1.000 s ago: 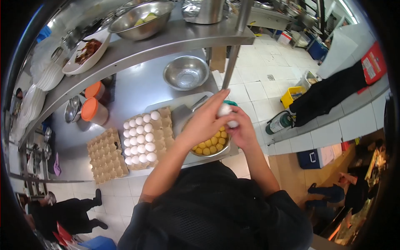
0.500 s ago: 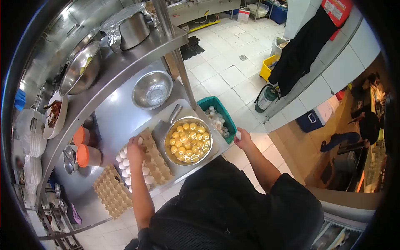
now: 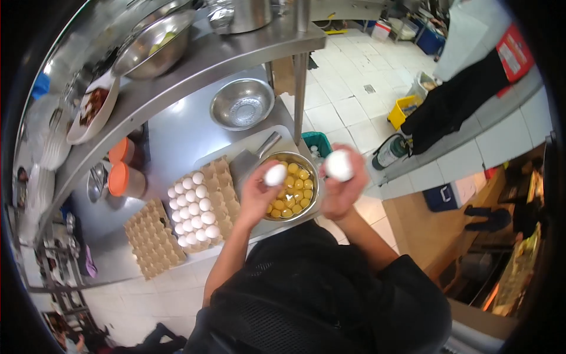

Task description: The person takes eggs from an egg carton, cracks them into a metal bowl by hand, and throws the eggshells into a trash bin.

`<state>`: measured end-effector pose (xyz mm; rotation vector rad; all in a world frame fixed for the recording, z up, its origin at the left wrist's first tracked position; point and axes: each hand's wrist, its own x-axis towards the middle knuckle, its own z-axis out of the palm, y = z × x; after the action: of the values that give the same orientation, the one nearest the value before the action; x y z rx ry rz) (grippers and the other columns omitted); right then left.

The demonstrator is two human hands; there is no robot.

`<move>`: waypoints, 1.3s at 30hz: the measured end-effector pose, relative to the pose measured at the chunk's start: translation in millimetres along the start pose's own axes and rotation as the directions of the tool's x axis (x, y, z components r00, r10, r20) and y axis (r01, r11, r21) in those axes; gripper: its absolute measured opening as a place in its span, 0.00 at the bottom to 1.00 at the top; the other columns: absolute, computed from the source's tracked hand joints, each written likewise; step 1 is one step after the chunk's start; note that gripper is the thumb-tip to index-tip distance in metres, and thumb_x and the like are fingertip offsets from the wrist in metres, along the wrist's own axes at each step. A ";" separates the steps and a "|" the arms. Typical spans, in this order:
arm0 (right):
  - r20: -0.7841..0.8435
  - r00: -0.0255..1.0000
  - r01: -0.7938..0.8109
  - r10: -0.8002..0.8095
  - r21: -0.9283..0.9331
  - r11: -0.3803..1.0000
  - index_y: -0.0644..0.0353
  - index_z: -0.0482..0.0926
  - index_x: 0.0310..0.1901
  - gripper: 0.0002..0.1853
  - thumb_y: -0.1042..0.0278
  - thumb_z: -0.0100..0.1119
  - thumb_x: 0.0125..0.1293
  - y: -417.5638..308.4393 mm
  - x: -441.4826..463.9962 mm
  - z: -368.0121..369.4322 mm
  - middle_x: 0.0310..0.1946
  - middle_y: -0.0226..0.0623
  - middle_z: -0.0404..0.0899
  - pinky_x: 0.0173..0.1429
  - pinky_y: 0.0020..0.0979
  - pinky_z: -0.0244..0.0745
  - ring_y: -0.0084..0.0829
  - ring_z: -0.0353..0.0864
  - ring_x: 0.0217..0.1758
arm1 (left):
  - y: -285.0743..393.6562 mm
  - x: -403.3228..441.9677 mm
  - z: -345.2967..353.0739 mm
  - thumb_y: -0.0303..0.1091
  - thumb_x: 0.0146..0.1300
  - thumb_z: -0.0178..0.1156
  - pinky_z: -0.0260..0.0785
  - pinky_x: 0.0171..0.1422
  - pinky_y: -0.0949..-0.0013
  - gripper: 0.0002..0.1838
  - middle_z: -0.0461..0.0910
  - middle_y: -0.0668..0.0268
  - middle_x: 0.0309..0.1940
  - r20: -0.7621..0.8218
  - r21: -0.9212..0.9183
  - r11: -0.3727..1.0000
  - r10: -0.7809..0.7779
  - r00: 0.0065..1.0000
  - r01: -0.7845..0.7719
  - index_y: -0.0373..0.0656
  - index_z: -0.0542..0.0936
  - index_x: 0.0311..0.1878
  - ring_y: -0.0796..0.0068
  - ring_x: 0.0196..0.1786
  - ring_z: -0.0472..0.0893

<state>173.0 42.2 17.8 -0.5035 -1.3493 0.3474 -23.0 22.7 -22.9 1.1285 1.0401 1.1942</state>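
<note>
White oval egg [image 3: 275, 175] is pinched by the left hand [image 3: 254, 199] over the round steel bowl [image 3: 313, 202] of yellow yolks [image 3: 298, 184], at the tabletop's [image 3: 174, 133] front right corner. Another white egg-shaped piece [image 3: 339, 165], its wholeness unclear, is gripped by the blurred right hand [image 3: 337, 197], apart, presumably so knocking is avoided. More eggs [image 3: 194, 209] are presumably kept from rolling by a brown cardboard tray [image 3: 226, 183] near the front edge.

The person's left grip [image 3: 257, 190] holds a white oval egg [image 3: 275, 175] over a round steel bowl [image 3: 315, 189] of yellow egg yolks [image 3: 298, 195]; the right grip [image 3: 343, 186] holds a white egg-shaped object [image 3: 339, 166].
</note>
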 end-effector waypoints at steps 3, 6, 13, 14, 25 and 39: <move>0.473 0.881 0.096 0.022 -0.225 0.969 0.63 0.67 0.68 0.25 0.71 0.59 0.72 -0.8 -11.1 11.3 0.62 0.46 0.72 0.60 0.41 0.76 0.41 0.78 0.60 | -5.1 1.6 18.1 0.12 0.62 0.59 0.71 0.69 0.69 0.30 0.77 0.62 0.61 0.034 -0.125 0.992 -0.020 0.999 0.024 0.35 0.71 0.70 0.73 0.63 0.78; 0.505 0.764 -0.200 0.402 -0.406 0.892 0.62 0.71 0.66 0.23 0.70 0.59 0.72 2.3 -19.9 19.9 0.57 0.40 0.76 0.61 0.38 0.76 0.38 0.77 0.63 | -1.4 -0.6 13.7 0.11 0.62 0.58 0.71 0.68 0.69 0.31 0.77 0.62 0.60 0.048 -0.107 0.993 -0.037 0.998 0.042 0.35 0.70 0.70 0.73 0.63 0.78; 0.342 0.297 -0.955 0.892 0.079 0.287 0.57 0.75 0.61 0.20 0.71 0.66 0.70 25.5 -9.8 8.8 0.37 0.26 0.79 0.33 0.17 0.69 0.15 0.75 0.32 | 13.0 -0.2 4.3 0.18 0.66 0.60 0.67 0.72 0.67 0.28 0.78 0.61 0.64 0.028 -0.125 0.992 -0.034 0.999 0.037 0.37 0.72 0.70 0.72 0.67 0.76; 0.342 0.297 -0.955 0.892 0.079 0.287 0.57 0.75 0.61 0.20 0.71 0.66 0.70 24.3 -10.4 10.9 0.37 0.26 0.79 0.33 0.17 0.69 0.15 0.75 0.32 | 14.1 0.4 3.7 0.21 0.68 0.59 0.66 0.73 0.67 0.25 0.78 0.61 0.64 0.014 -0.126 0.990 -0.055 0.998 0.056 0.37 0.74 0.69 0.71 0.67 0.75; 0.448 0.467 -0.784 0.763 -0.191 0.591 0.66 0.84 0.50 0.15 0.75 0.69 0.62 39.9 -16.4 7.6 0.41 0.32 0.85 0.49 0.23 0.77 0.19 0.82 0.44 | 46.5 4.5 -11.2 0.17 0.61 0.49 0.67 0.72 0.63 0.30 0.77 0.53 0.68 0.281 0.456 0.853 0.133 0.950 -0.254 0.37 0.75 0.69 0.59 0.70 0.76; 0.232 0.187 -0.949 0.954 0.293 0.115 0.49 0.78 0.60 0.18 0.53 0.61 0.73 97.3 12.3 -64.3 0.42 0.22 0.82 0.37 0.23 0.70 0.18 0.78 0.41 | 86.7 90.6 58.5 0.44 0.69 0.63 0.67 0.72 0.55 0.34 0.65 0.36 0.72 0.209 0.616 0.653 0.404 0.891 -0.441 0.39 0.69 0.74 0.41 0.71 0.72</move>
<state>243.1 121.5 -32.8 -1.0250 -0.6712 1.7040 30.3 109.7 70.5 2.0434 1.2336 1.1676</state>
